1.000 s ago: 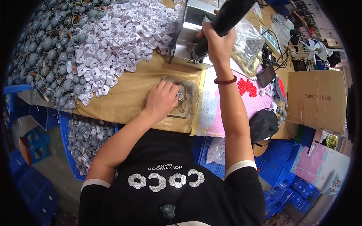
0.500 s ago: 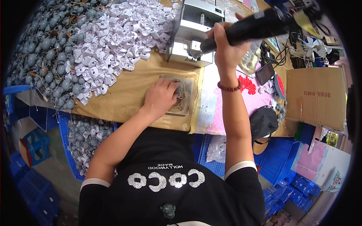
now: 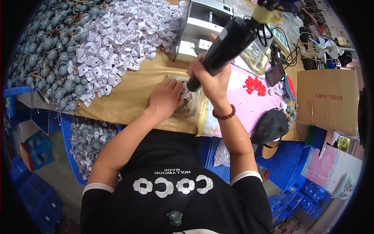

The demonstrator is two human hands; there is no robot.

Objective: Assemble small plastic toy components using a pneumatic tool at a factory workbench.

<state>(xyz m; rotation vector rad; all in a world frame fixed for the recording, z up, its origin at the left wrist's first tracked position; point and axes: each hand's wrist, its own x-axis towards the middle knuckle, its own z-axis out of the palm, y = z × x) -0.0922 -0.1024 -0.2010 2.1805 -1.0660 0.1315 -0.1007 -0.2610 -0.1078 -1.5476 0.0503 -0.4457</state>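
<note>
My right hand (image 3: 210,80) grips a black electric screwdriver (image 3: 224,45), tilted, with its tip down at a small grey part (image 3: 182,90). That part rests in a worn metal jig (image 3: 189,106) on the tan workbench (image 3: 128,95). My left hand (image 3: 165,99) lies flat on the jig and presses the part in place with its fingertips. A cable runs up from the screwdriver's top end. A dark bead bracelet (image 3: 224,115) sits on my right wrist.
A heap of white plastic pieces (image 3: 120,33) and a heap of grey wired parts (image 3: 46,50) fill the bench's left. A grey metal machine (image 3: 202,23) stands behind the jig. Red small parts (image 3: 255,85) lie on a pink mat; a cardboard box (image 3: 327,99) and blue crates (image 3: 292,167) are at right.
My right hand has brought the screwdriver down from the machine toward me, so its tip now meets the part on the jig. My left hand has stayed on the jig.
</note>
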